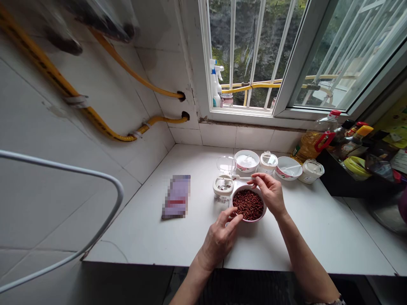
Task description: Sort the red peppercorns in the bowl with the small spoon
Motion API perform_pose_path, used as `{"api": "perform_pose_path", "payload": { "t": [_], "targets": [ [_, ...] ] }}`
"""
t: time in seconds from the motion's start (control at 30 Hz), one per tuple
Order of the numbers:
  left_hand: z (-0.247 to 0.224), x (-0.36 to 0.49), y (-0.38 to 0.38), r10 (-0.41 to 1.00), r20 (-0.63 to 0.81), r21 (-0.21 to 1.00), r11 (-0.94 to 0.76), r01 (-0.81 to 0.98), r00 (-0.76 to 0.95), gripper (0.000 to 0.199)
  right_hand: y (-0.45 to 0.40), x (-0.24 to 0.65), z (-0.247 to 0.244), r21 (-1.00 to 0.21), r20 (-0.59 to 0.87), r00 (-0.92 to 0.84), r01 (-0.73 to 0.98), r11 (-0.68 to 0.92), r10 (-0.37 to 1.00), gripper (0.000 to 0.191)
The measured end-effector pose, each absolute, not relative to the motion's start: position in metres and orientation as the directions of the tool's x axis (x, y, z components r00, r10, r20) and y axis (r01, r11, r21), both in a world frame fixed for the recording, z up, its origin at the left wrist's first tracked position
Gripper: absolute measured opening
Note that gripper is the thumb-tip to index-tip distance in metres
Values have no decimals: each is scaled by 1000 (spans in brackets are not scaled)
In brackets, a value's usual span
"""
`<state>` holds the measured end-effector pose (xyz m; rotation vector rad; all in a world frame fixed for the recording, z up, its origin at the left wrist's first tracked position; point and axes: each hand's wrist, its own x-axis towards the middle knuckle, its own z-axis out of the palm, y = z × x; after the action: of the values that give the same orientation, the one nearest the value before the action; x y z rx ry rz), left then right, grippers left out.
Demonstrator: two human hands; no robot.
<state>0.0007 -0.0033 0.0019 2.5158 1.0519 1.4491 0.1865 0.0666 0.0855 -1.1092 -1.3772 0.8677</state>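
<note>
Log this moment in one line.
left hand: at rim of bowl; right hand: holds white spoon near jar; jar: lid raised; bowl: dark-red grains

And there's the broad white tiled counter (pixel 143 237), its back edge busy: a round white floral bowl (pixel 246 168), a squat white-lidded jar (pixel 269 162), a second floral bowl (pixel 288 175), another lidded jar (pixel 313 172)! A purple oblong packet (pixel 177 195) lies toward the left edge; mid-counter, an open clear jar (pixel 223 194) neighbours a round pink-sided bowl (pixel 254 220).

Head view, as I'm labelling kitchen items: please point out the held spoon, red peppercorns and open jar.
Held spoon (pixel 245 178): head view, on its handle.
Red peppercorns (pixel 248 204): head view, middle of their top surface.
Open jar (pixel 223 193): head view, front of its white collar.
</note>
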Motion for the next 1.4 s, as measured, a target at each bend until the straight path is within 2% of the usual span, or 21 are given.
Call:
{"api": "perform_pose_path", "payload": {
  "t": [0.07, 0.17, 0.23, 0.3, 0.4, 0.47, 0.63, 0.73, 0.97, 1.2, 1.4],
  "targets": [
    [2, 1, -3, 576, 749, 359, -768, 530, 327, 43, 63, 176, 84, -890, 391, -13, 250, 381, 920, 24],
    [2, 1, -3, 576, 749, 360, -768, 529, 327, 44, 59, 169, 82, -686, 545, -209, 446, 575, 812, 21],
    [2, 1, -3, 574, 752, 360, -770, 526, 325, 43, 58, 172, 83, -596, 593, -258, 496, 631, 763, 22],
    [2, 1, -3, 568, 757, 356, -773, 525, 323, 42, 57, 180, 85, -630, 593, -178, 506, 590, 786, 21],
    [2, 1, -3, 565, 759, 355, -775, 522, 324, 41, 56, 199, 89, -760, 486, -46, 471, 448, 873, 18],
    [2, 1, -3, 570, 754, 358, -774, 523, 327, 42, 57, 211, 90, -782, 430, -57, 475, 403, 901, 16],
    [1, 1, -3, 574, 752, 362, -770, 525, 324, 43, 58, 219, 91, -739, 353, -147, 561, 372, 924, 19],
    [1, 1, -3, 578, 750, 366, -768, 525, 322, 42, 58, 212, 89, -761, 307, -187, 541, 358, 933, 20],
    [1, 1, -3, 576, 748, 361, -770, 525, 329, 40, 61, 215, 86, -888, 188, -65, 415, 198, 980, 19],
    [3, 2, -3, 569, 756, 353, -770, 531, 323, 39, 66, 217, 86, -965, 78, -53, 246, 89, 995, 19],
    [3, 3, -3, 567, 758, 351, -771, 531, 322, 39, 66, 215, 84, -954, 107, -21, 278, 109, 994, 20]
  ]
}}
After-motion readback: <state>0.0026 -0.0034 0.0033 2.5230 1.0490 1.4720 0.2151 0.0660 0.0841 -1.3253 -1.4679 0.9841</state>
